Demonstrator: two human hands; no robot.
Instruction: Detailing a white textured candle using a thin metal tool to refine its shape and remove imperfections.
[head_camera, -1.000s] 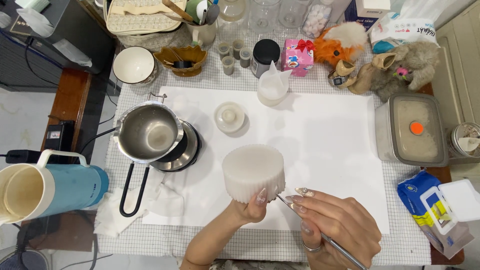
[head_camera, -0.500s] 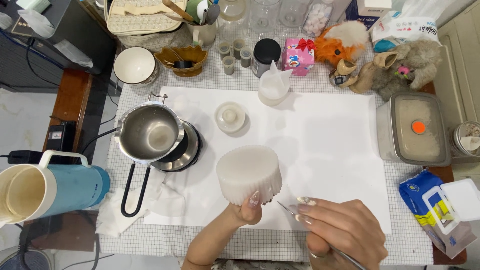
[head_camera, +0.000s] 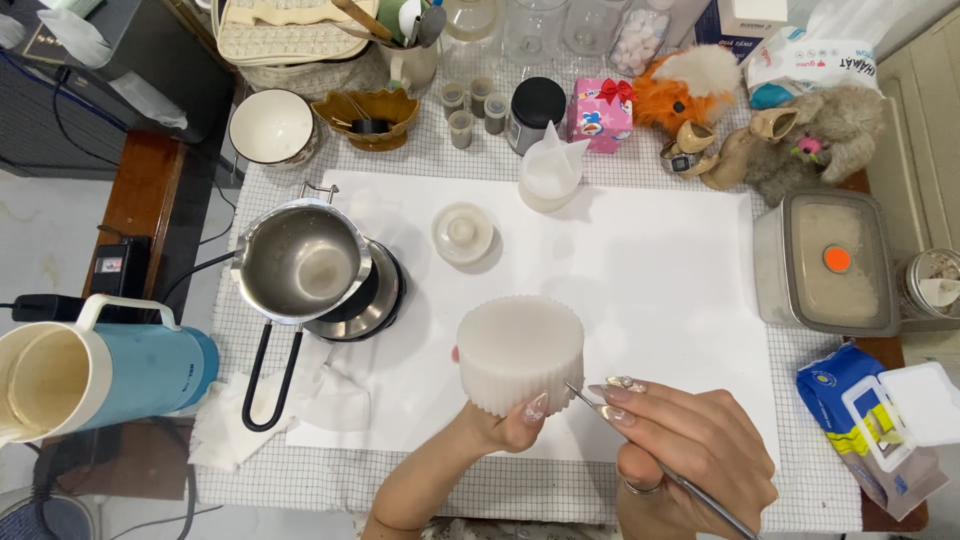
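Note:
A white ribbed round mould (head_camera: 520, 350) is held a little above the white sheet (head_camera: 660, 290). My left hand (head_camera: 505, 425) grips it from below, the thumb on its ribbed side. To its right, my right hand (head_camera: 690, 450) holds a thin metal tool (head_camera: 680, 480) like a pen. The tool's tip touches the mould's lower right edge.
A steel pouring pot (head_camera: 298, 262) sits on a small burner at the left, with a blue jug (head_camera: 95, 365) beyond it. A small round lid (head_camera: 463, 233) and a white silicone cup (head_camera: 552, 168) lie farther back. At the right are a lidded container (head_camera: 830, 262) and a wipes pack (head_camera: 870, 420).
The mould has shifted slightly right and lower in my left hand. My right hand stays at its lower right edge with the tool.

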